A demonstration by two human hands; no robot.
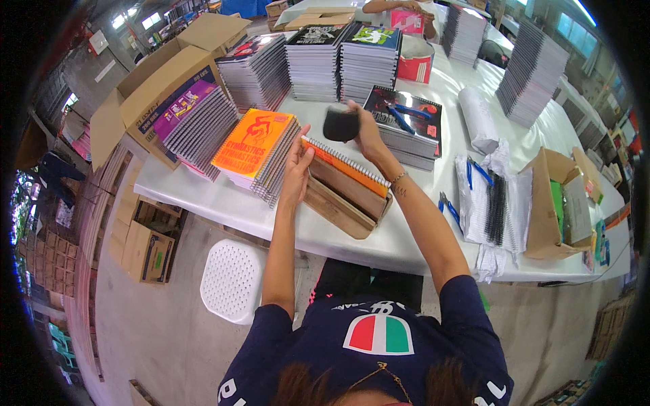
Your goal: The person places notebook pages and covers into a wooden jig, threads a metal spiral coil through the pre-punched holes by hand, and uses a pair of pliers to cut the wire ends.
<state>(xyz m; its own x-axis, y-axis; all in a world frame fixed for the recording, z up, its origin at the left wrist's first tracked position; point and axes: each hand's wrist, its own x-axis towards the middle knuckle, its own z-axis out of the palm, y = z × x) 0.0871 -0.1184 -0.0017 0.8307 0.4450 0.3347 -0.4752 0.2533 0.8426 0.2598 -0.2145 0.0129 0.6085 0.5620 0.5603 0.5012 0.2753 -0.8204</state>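
A spiral-bound notebook with an orange cover point(352, 170) stands on its edge in a wooden holder point(338, 206), its white coil on top. My left hand point(296, 166) is against the notebook's left end, fingers stretched out and thumb apart. Above the far side of the notebook, my right hand point(366, 132) grips a black block with rounded corners point(340, 125), whose exact kind I cannot make out. To the left of the holder is a stack of orange notebooks point(254, 145). Behind my right hand, blue-handled pliers point(401, 116) lie on a stack of black-covered notebooks point(426, 105).
Purple-covered notebooks point(189, 111) lean by an open carton point(162, 74). Tall notebook stacks point(313, 64) line the back. At right are more blue pliers point(448, 208), black coils point(496, 210) and a cardboard box point(542, 203). A white stool point(231, 281) stands below; another person's hands point(413, 10) work across the table.
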